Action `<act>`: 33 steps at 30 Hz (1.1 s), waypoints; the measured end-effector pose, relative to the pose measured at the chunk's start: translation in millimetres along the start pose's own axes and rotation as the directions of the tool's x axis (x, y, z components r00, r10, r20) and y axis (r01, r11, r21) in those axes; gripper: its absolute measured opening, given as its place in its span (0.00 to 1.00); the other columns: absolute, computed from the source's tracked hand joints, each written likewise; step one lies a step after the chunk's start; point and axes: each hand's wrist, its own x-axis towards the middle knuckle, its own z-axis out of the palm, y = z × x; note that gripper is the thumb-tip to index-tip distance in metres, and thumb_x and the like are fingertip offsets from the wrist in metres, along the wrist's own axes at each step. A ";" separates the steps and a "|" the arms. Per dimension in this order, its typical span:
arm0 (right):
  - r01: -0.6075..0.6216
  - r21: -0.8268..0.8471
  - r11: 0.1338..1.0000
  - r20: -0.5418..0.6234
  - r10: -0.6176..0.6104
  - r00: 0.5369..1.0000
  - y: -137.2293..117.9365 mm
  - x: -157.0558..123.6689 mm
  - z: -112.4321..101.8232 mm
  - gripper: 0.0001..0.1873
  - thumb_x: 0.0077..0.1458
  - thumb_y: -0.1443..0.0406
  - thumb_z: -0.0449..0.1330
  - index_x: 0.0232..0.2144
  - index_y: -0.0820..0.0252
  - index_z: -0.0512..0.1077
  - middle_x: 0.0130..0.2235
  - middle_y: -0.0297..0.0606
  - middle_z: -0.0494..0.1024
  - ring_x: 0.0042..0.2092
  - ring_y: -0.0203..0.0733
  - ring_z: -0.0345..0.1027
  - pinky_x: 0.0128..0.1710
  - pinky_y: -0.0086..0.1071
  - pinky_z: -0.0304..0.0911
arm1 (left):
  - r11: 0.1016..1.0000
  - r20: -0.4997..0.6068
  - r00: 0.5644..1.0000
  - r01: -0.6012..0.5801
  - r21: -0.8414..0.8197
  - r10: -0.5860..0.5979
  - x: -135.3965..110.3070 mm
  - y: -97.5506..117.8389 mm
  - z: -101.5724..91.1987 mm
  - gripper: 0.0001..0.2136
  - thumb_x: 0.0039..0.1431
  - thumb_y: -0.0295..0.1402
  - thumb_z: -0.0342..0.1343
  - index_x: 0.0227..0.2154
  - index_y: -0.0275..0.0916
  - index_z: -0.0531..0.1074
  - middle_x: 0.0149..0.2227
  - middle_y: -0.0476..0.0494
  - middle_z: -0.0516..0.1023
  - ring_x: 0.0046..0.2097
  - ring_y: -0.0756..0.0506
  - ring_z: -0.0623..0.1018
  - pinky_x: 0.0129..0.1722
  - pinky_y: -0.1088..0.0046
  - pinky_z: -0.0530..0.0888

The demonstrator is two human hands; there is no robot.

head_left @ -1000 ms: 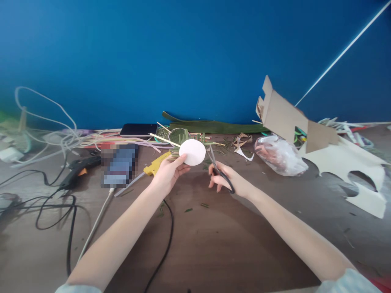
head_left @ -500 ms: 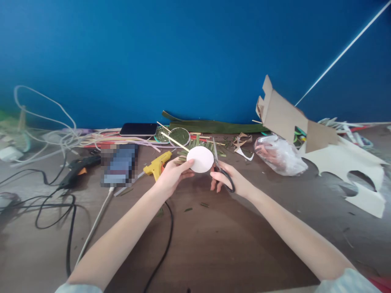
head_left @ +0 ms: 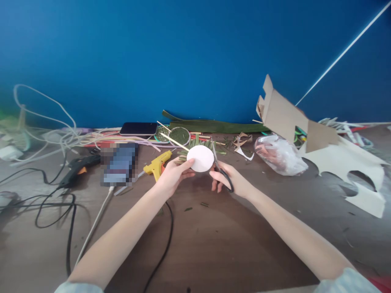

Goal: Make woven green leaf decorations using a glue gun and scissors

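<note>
A blue wall (head_left: pixel 195 61) backs a brown table (head_left: pixel 232 244) where a person works with bare hands, a white disc (head_left: pixel 201 158) held up between them.
Cut cardboard (head_left: pixel 284 110) leans at right, a long green leaf (head_left: pixel 214 127) lies along the wall, and a clear plastic bag (head_left: pixel 279 156) sits near the cardboard. The left hand (head_left: pixel 174 175) pinches the disc, thumb on its white face, just beside a yellow glue gun (head_left: pixel 157 163); the right hand (head_left: pixel 232 179) is wrapped around the handles of scissors (head_left: pixel 214 154), their blades at the disc's right edge, contact unclear. A pale stick (head_left: pixel 174 141) slants out beyond the disc, and green leaf strips (head_left: pixel 198 142) show past its far edge.
</note>
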 end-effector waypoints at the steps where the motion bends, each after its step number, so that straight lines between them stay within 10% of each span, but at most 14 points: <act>1: 0.000 -0.004 1.000 -0.004 0.000 1.000 -0.2 0.0 0.4 0.14 0.52 0.56 0.56 0.33 0.60 0.59 0.30 0.30 0.62 0.23 0.31 0.68 0.17 0.23 0.63 | 1.000 0.001 1.000 0.001 -0.002 -0.001 -0.1 -0.1 0.3 0.11 0.46 0.33 0.63 0.32 0.34 0.73 0.33 0.44 0.78 0.29 0.53 0.75 0.30 0.78 0.73; 33: -0.013 -0.151 0.988 -0.032 0.008 0.999 -4.6 -4.2 -3.1 0.12 0.54 0.57 0.55 0.29 0.59 0.60 0.18 0.24 0.61 0.14 0.28 0.59 0.14 0.23 0.51 | 0.998 0.007 1.000 -0.002 0.057 0.002 2.5 -1.5 -3.3 0.11 0.44 0.34 0.64 0.30 0.34 0.72 0.30 0.45 0.78 0.28 0.53 0.75 0.27 0.80 0.73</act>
